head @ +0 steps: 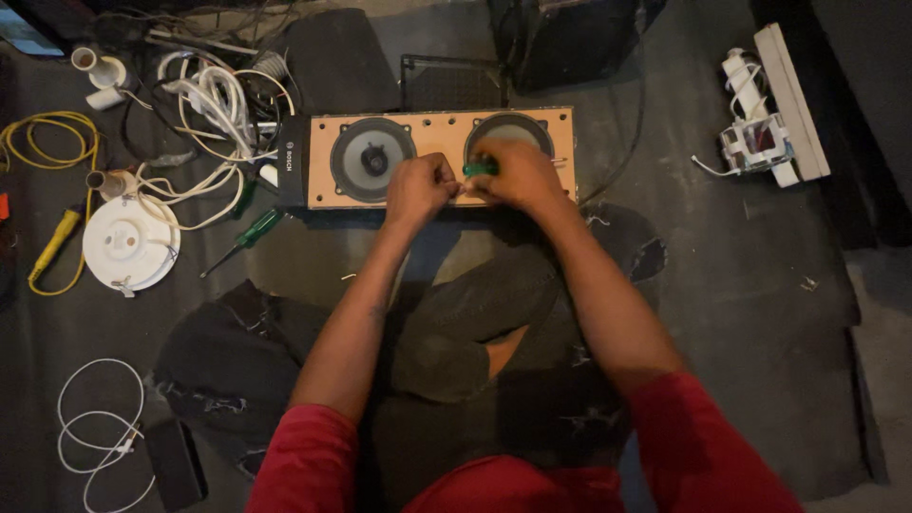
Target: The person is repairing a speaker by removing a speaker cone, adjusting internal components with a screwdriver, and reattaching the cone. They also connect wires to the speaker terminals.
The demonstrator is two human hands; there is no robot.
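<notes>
Dark floor mat [741, 285], tan two-cone speaker panel [432, 157], right hand [518, 176] gripping green screwdriver [480, 168], left hand [418, 188] pinched shut beside it

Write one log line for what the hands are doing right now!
left hand: on speaker panel | right hand: holds green-handled tool | spare screwdriver: on floor, left

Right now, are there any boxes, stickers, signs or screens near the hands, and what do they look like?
Printed mark: small pale lettering on the black left end of the speaker panel.
Dark flat slab: lower left on the floor, maybe a phone; cannot tell if a screen.
No packages or signs show.
</notes>
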